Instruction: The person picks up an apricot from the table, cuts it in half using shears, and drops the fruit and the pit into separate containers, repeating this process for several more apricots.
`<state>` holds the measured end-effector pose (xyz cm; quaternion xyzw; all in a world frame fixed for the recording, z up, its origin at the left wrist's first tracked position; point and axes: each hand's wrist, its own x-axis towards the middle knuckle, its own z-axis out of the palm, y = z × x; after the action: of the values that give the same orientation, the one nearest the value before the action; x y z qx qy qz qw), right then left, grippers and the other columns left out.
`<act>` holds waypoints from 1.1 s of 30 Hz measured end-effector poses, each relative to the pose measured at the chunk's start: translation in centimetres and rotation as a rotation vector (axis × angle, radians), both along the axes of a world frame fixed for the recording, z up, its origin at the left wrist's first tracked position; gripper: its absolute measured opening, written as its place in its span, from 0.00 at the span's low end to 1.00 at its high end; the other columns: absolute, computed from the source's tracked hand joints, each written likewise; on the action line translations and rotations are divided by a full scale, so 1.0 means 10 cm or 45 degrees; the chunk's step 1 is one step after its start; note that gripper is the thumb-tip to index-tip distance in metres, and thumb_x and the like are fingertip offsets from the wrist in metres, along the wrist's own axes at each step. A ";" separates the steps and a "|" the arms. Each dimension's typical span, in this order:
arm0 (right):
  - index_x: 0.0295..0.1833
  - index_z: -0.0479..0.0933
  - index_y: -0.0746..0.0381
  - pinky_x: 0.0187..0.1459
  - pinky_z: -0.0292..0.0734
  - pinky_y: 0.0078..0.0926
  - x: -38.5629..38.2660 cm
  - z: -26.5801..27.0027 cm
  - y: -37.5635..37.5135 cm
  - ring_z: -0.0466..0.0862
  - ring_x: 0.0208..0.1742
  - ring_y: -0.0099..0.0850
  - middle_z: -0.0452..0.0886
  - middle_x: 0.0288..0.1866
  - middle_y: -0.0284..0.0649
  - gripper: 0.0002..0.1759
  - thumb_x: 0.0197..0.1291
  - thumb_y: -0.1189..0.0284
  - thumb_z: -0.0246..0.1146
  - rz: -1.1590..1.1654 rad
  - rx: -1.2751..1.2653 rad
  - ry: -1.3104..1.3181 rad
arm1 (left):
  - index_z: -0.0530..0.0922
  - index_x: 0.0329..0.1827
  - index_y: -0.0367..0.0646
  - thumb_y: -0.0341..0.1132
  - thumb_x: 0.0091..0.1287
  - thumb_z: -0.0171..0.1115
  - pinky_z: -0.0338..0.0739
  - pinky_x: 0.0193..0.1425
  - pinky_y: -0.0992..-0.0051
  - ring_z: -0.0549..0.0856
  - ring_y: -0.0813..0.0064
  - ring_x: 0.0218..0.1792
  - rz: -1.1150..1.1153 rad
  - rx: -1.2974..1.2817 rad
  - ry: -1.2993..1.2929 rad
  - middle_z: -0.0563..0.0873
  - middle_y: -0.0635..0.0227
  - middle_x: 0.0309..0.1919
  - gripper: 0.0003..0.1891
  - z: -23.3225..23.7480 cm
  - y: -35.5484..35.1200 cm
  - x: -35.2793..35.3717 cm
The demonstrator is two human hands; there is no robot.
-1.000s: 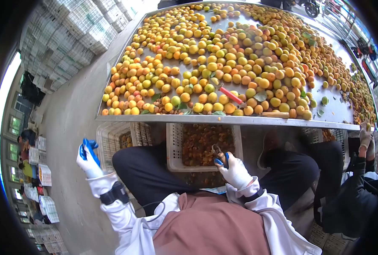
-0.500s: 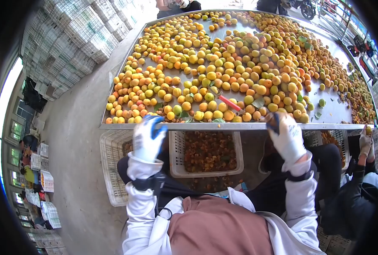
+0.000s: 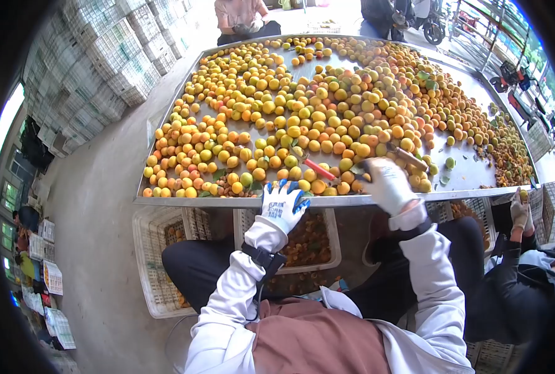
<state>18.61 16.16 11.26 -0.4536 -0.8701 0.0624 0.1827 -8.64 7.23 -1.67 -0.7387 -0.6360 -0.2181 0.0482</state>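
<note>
My left hand (image 3: 282, 204), in a white glove with blue on the fingers, is at the near rim of a metal table (image 3: 227, 202). Its fingers are spread toward the apricots (image 3: 321, 134), and no held object shows. My right hand (image 3: 387, 187), gloved too, reaches over the rim at the near fruit; its fingers are blurred and partly hidden, so a hold cannot be made out. Just beyond it a tool with a brown handle (image 3: 408, 157) lies on the fruit. Between my hands, a red-handled tool (image 3: 319, 169) rests among the apricots.
Below the table stand a white crate (image 3: 159, 268) and another crate (image 3: 336, 249) with halved fruit. A co-worker's gloved hand (image 3: 519, 212) holds a fruit at right. Another person (image 3: 246, 22) sits across the table. Stacked crates (image 3: 96, 62) rise at left.
My left hand has moved right along the rim, toward the fruit. My right hand has shifted left, and the brown-handled tool now shows apart from it on the fruit. The view has tilted slightly.
</note>
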 end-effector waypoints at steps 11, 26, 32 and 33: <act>0.52 0.80 0.59 0.52 0.76 0.45 -0.93 -0.78 0.29 0.84 0.52 0.46 0.86 0.48 0.46 0.13 0.67 0.67 0.58 0.019 -0.056 -0.502 | 0.83 0.58 0.52 0.54 0.68 0.62 0.54 0.77 0.44 0.74 0.57 0.70 0.001 -0.167 0.002 0.80 0.64 0.66 0.22 0.05 0.00 -0.01; 0.59 0.79 0.67 0.33 0.75 0.18 0.48 0.54 -0.48 0.80 0.31 0.20 0.81 0.32 0.34 0.14 0.74 0.72 0.59 -0.114 -0.759 1.400 | 0.84 0.54 0.46 0.47 0.68 0.65 0.75 0.60 0.58 0.83 0.53 0.53 -0.235 -0.233 -0.194 0.86 0.58 0.49 0.18 0.95 0.86 0.12; 0.49 0.78 0.65 0.26 0.64 0.18 0.44 0.16 -0.43 0.71 0.25 0.16 0.74 0.25 0.26 0.09 0.76 0.69 0.58 -0.288 -0.886 1.602 | 0.68 0.74 0.42 0.53 0.77 0.50 0.60 0.76 0.54 0.71 0.46 0.71 -0.216 -0.433 0.143 0.72 0.48 0.72 0.30 0.94 2.16 0.80; 0.49 0.77 0.65 0.27 0.66 0.19 0.47 0.11 -0.43 0.72 0.25 0.17 0.75 0.25 0.27 0.09 0.75 0.69 0.59 -0.313 -0.836 1.527 | 0.68 0.74 0.43 0.52 0.75 0.52 0.59 0.77 0.50 0.70 0.46 0.72 -0.184 -0.495 0.125 0.71 0.48 0.73 0.30 1.15 2.19 0.98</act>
<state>23.28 11.87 12.40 -0.4679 -0.4971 0.5411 0.4911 1.16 29.16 9.84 -0.7876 -0.6082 -0.0579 -0.0799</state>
